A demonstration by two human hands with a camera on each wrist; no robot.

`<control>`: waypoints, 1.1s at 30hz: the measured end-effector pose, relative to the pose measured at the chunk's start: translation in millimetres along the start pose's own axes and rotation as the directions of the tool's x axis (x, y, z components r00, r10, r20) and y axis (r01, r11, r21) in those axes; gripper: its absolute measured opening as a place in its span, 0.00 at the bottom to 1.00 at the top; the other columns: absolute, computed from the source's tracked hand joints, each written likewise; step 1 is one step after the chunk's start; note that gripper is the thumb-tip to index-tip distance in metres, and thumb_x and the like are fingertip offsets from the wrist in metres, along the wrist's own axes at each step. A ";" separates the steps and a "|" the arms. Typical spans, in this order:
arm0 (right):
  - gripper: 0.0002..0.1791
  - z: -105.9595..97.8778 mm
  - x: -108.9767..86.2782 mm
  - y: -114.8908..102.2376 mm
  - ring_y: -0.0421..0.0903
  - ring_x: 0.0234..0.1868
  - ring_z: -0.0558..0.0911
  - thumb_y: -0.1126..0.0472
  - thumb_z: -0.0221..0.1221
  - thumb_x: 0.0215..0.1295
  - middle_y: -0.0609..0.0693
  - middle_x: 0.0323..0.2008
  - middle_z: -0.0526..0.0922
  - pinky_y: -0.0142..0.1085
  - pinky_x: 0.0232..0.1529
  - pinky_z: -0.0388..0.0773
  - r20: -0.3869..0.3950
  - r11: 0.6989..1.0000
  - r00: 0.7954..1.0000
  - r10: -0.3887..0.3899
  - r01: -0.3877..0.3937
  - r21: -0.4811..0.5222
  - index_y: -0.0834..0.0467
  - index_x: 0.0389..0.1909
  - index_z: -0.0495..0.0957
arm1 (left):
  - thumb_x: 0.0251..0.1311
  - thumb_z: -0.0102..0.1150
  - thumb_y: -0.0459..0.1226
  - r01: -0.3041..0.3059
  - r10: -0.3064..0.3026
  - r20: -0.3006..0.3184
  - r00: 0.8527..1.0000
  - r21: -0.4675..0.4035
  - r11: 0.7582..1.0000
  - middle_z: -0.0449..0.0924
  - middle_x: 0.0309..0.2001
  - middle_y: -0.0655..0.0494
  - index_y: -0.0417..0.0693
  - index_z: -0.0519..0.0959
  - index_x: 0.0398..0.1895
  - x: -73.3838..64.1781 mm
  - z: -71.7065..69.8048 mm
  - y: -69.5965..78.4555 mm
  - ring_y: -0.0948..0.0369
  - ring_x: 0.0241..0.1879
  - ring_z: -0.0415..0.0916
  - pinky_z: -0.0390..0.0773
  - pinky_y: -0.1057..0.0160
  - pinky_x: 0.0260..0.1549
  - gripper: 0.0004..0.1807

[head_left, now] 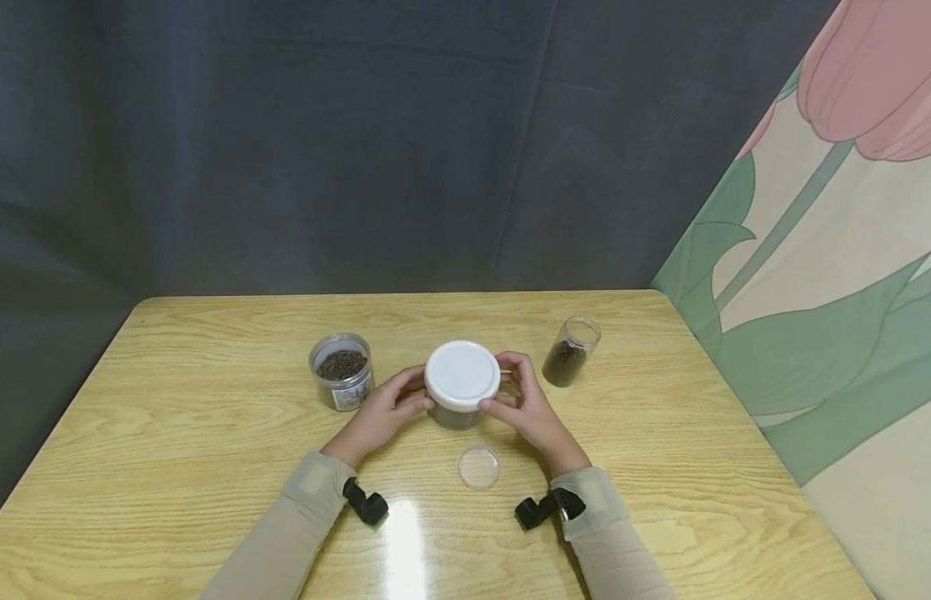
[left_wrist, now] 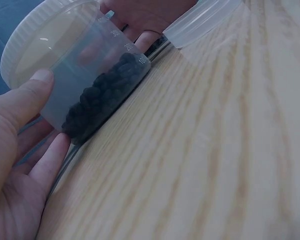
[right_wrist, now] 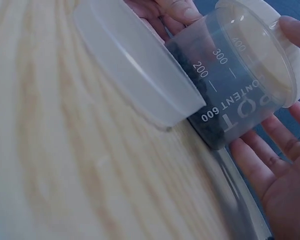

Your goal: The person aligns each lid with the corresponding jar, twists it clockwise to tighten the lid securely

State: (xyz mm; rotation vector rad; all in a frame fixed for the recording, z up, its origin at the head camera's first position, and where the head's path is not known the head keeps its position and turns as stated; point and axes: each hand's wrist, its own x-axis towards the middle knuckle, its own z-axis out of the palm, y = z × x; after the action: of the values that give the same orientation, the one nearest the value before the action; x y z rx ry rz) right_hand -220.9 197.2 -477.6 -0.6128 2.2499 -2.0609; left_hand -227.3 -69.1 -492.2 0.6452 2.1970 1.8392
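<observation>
A clear plastic measuring jar [head_left: 454, 419] with a white lid [head_left: 462, 372] stands on the table, between the two hands. Dark bean-like pieces [left_wrist: 107, 90] fill its lower part, and printed volume marks show on its wall in the right wrist view. My left hand [head_left: 382, 414] holds the jar from the left, thumb high near the lid and fingers lower on the side. From the right, my right hand [head_left: 530, 410] grips it, its thumb at the lid's rim. A small clear round cap [head_left: 478, 467] lies just in front of the jar.
On the left is an open clear tub [head_left: 342, 373] with brown granules and a label. An open narrow clear jar [head_left: 570, 352] of dark bits stands at the right. Behind the wooden table [head_left: 210, 467] hangs a dark curtain [head_left: 345, 150].
</observation>
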 end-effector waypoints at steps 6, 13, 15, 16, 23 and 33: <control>0.37 -2.1 -0.5 1.8 0.56 0.59 0.72 0.70 0.57 0.68 0.69 0.65 0.66 0.38 0.57 0.79 0.025 0.997 0.998 -0.050 0.052 -0.050 0.64 0.75 0.53 | 0.71 0.60 0.36 -0.005 0.005 -0.001 1.000 -0.017 1.000 0.68 0.72 0.44 0.46 0.63 0.76 0.0 -0.4 -0.3 0.49 0.70 0.66 0.73 0.66 0.64 0.33; 0.37 -3.5 -0.3 0.3 0.58 0.61 0.73 0.67 0.54 0.71 0.66 0.68 0.66 0.53 0.61 0.74 0.047 0.988 0.996 -0.073 0.079 -0.134 0.58 0.79 0.53 | 0.71 0.60 0.36 -0.007 0.007 0.005 1.000 -0.023 1.000 0.67 0.72 0.46 0.47 0.64 0.76 0.7 -0.3 0.9 0.50 0.71 0.66 0.73 0.67 0.64 0.32; 0.37 -3.2 0.1 -0.2 0.59 0.61 0.72 0.66 0.54 0.70 0.65 0.70 0.65 0.57 0.62 0.72 0.046 0.987 0.996 -0.077 0.083 -0.141 0.59 0.79 0.55 | 0.71 0.60 0.36 -0.010 0.010 0.005 1.000 -0.020 1.000 0.67 0.72 0.45 0.47 0.64 0.76 1.1 -0.6 0.6 0.49 0.71 0.66 0.73 0.67 0.64 0.32; 0.36 -3.1 0.4 -0.3 0.60 0.61 0.72 0.66 0.54 0.70 0.64 0.71 0.65 0.58 0.62 0.72 0.046 0.987 0.996 -0.078 0.083 -0.137 0.59 0.78 0.56 | 0.71 0.60 0.36 -0.011 0.011 0.006 1.000 -0.018 1.000 0.67 0.72 0.45 0.47 0.64 0.76 1.3 -0.7 0.4 0.49 0.71 0.66 0.73 0.67 0.64 0.32; 0.37 -3.0 0.2 2.6 0.54 0.59 0.73 0.68 0.60 0.65 0.63 0.65 0.66 0.45 0.57 0.79 0.033 0.997 0.999 -0.043 0.045 -0.060 0.59 0.75 0.59 | 0.70 0.60 0.36 -0.006 0.006 0.006 1.000 -0.013 1.000 0.67 0.72 0.45 0.47 0.63 0.76 1.3 -1.1 -1.2 0.49 0.71 0.65 0.73 0.67 0.64 0.33; 0.42 0.2 1.3 1.7 0.45 0.57 0.75 0.70 0.71 0.59 0.65 0.65 0.62 0.36 0.58 0.81 0.012 0.999 1.000 -0.022 0.021 0.037 0.68 0.67 0.54 | 0.70 0.61 0.37 -0.002 0.002 0.003 1.000 -0.010 1.000 0.68 0.72 0.45 0.48 0.63 0.76 0.1 -1.1 -0.4 0.49 0.71 0.66 0.74 0.66 0.64 0.33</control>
State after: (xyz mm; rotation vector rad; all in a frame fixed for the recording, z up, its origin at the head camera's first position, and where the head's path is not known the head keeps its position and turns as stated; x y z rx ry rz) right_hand -222.5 196.7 -479.0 -0.6478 2.2033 -2.0977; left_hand -228.0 -70.1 -492.3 0.6475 2.1848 1.8476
